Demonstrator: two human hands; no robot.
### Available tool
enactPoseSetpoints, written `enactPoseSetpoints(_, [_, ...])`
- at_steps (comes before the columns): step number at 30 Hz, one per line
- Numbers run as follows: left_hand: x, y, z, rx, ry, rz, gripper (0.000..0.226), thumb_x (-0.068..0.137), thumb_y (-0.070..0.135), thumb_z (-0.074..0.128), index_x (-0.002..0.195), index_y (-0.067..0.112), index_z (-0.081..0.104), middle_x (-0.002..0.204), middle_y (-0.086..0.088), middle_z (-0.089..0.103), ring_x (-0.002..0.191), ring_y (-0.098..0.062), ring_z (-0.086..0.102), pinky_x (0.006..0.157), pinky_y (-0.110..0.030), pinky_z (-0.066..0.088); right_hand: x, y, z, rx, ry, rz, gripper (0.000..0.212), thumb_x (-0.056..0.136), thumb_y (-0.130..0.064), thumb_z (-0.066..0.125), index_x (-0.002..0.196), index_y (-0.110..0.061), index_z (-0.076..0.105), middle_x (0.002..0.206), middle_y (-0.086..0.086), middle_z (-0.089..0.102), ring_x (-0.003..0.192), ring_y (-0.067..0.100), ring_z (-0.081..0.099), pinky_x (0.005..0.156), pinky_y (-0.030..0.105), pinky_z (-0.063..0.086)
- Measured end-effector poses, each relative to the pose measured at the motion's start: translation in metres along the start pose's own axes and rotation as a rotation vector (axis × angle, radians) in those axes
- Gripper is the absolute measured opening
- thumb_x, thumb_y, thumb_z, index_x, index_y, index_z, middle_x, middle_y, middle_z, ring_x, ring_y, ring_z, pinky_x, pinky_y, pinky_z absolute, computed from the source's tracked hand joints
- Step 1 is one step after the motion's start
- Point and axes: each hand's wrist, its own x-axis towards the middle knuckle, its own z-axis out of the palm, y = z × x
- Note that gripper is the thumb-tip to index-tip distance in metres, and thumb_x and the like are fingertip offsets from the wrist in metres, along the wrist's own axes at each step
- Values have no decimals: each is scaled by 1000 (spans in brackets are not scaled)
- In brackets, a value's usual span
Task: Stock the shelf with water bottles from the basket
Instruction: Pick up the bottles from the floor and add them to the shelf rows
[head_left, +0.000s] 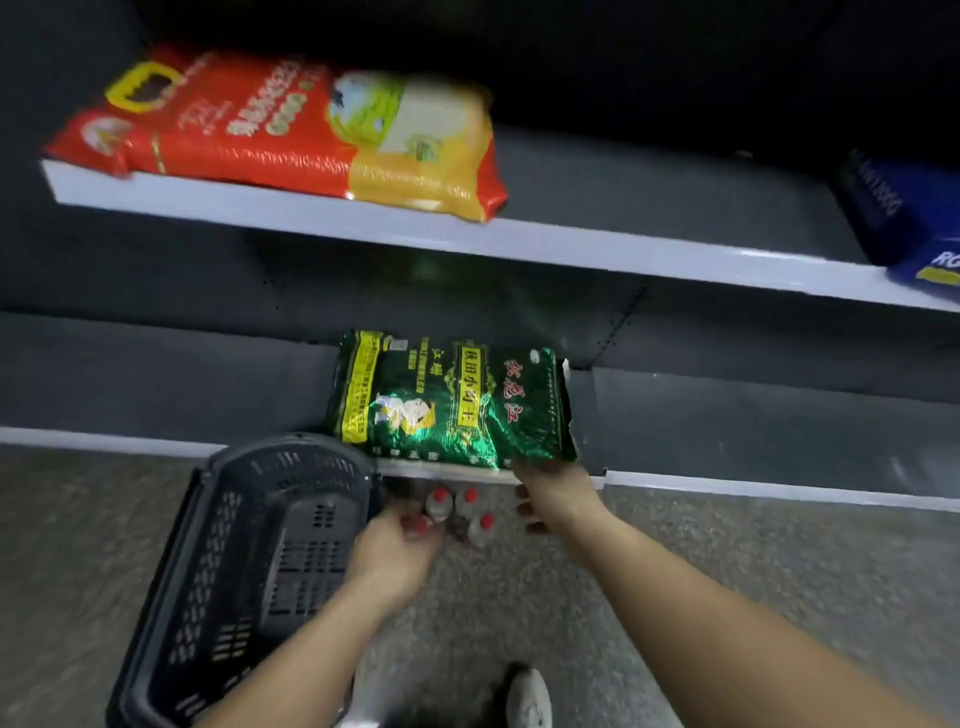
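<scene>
A black plastic basket stands on the speckled floor at lower left, and its inside looks empty. Three small clear water bottles with red caps stand on the floor just right of the basket, below the front edge of the bottom shelf. My left hand reaches to the left of this group, its fingers curled round another red-capped bottle. My right hand hovers to the right of the bottles, just under the shelf edge, fingers loosely bent and holding nothing.
A green rice bag lies on the bottom shelf right above the bottles. The upper shelf carries a red and yellow rice bag at left and a blue bag at far right. A shoe shows at the bottom.
</scene>
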Motion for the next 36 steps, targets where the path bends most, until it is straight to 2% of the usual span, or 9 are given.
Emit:
enactPoseSetpoints(3, [25,-17,21,35,13,-23,50,74,44,64,114,13,63,115,-16,69,108,-34,64,85,-34,50,35,26,5,-32,-31,56,28,99,-27,55,72,-20,55,77,5,62,67,22,60,72,38,54])
enactPoseSetpoints(7, [70,-52,48,67,42,-32,22,90,30,62,106,16,64,108,-11,69,103,-30,64,66,-25,33,83,64,25,-88,-34,60,19,95,-32,58,78,-24,57,89,12,66,77,29,64,79,49,60])
enactPoseSetpoints(10, [102,-84,73,39,57,-9,3,89,22,61,92,24,62,89,0,66,90,-22,63,63,-26,36,116,97,39,-160,-64,119,25,96,-32,56,73,-22,57,83,9,64,77,27,63,85,47,58])
enactPoseSetpoints(13, [141,-115,102,53,54,-39,29,88,21,64,117,23,61,112,-2,67,86,-14,58,69,-23,41,164,137,59,-256,-77,142,32,97,-32,55,66,-22,55,88,11,64,84,30,63,92,50,57])
enactPoseSetpoints(17, [202,-164,148,58,57,-58,56,85,22,68,137,17,47,127,-6,59,95,-20,60,69,-23,42,219,194,88,-335,-31,122,44,85,-54,61,96,-11,69,100,17,73,98,41,68,88,54,57])
enactPoseSetpoints(21, [256,-207,196,62,104,-144,85,84,27,73,150,10,23,149,-13,36,134,-28,39,96,-30,35,262,251,112,-376,-29,169,70,79,-57,71,136,-20,53,123,10,68,107,35,68,92,49,56])
enactPoseSetpoints(26, [317,-256,232,-18,221,-64,105,68,32,86,150,11,24,149,-11,40,137,-27,39,111,-35,32,312,313,138,-400,59,97,93,73,-52,80,149,-22,36,148,10,48,128,33,53,98,41,50])
enactPoseSetpoints(31, [357,-292,255,-130,247,-58,99,64,30,89,145,17,33,133,5,49,120,-15,48,93,-23,37,355,348,167,-296,86,24,116,61,-54,87,154,-30,22,157,6,40,138,30,45,106,52,46])
enactPoseSetpoints(36, [380,-300,272,-239,297,-61,86,63,12,89,134,14,40,112,5,48,103,-11,46,77,-14,33,383,364,187,-206,134,-27,113,62,-46,91,154,-33,27,154,1,45,138,26,46,109,48,44])
